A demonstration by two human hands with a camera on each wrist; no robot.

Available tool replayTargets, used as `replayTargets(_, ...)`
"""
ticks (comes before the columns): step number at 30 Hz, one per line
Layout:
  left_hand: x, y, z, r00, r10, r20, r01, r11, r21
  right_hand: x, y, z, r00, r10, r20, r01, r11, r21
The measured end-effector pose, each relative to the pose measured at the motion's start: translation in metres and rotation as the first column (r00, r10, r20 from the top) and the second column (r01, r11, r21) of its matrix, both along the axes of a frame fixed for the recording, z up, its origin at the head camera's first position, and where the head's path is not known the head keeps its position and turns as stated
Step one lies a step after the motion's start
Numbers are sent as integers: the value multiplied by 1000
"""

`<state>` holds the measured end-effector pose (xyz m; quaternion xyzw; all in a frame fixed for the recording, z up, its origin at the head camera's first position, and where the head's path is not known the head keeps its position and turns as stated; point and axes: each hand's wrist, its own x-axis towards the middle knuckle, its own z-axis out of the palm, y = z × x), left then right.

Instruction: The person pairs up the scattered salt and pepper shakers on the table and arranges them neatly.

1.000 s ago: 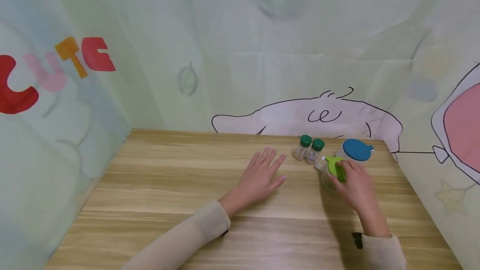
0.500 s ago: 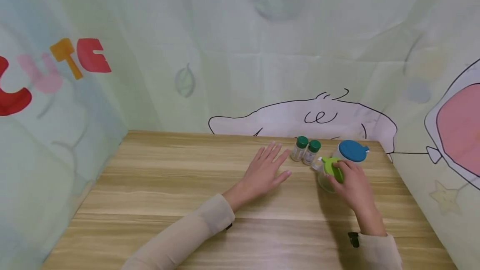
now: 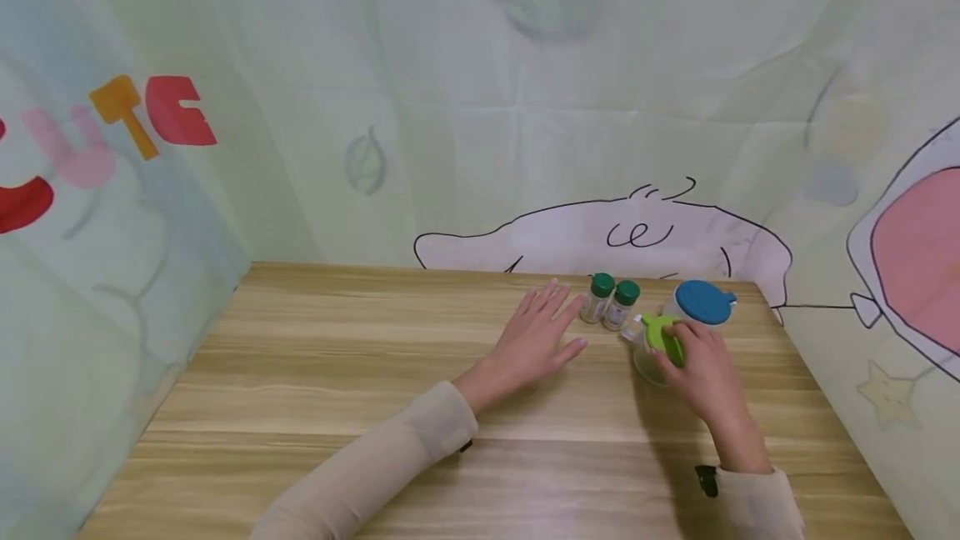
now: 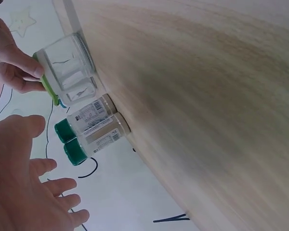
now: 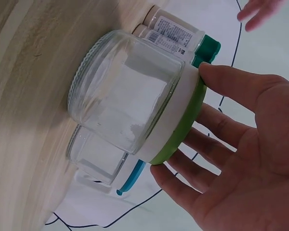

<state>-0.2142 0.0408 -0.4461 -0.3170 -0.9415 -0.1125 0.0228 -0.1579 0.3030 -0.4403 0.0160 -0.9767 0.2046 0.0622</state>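
Observation:
On the right of the table, my right hand (image 3: 708,373) grips the green lid (image 3: 658,330) of a clear glass jar (image 5: 130,91). The right wrist view shows the thumb on one side of the lid and the fingers round the other. The jar stands upright and looks empty inside. Two seasoning shakers with dark green caps, a left shaker (image 3: 597,300) and a right shaker (image 3: 621,307), stand side by side left of the jar. My left hand (image 3: 528,344) is just left of them, fingers spread and holding nothing; the left wrist view shows it apart from both shakers.
A second jar with a blue lid (image 3: 703,301) stands behind the green-lidded one, near the back right corner. The wooden table (image 3: 360,357) ends against a printed curtain (image 3: 450,148) at the back and sides.
My left hand has moved right and slightly back, closer to the shakers. My right hand keeps its hold on the green lid. The whole head view has shifted slightly.

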Motion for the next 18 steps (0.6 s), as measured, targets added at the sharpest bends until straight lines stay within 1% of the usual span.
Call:
replayTargets(5, -2, 3, -4, 1000, -25, 19, 24, 1000, 14, 2, 2, 3, 1000, 17, 8, -17, 1000, 6)
replayTargets(11, -5, 5, -7, 999, -20, 26, 20, 1000, 15, 0, 0, 8, 999, 19, 37, -19, 1000, 9)
replayTargets(14, -8, 7, -8, 1000, -25, 10, 25, 1000, 11, -2, 0, 10, 998, 14, 55, -15, 1000, 13)
replayTargets(18, -11, 9, -7, 999, -38, -22, 39, 999, 2, -3, -2, 11, 998, 14, 59, -15, 1000, 23)
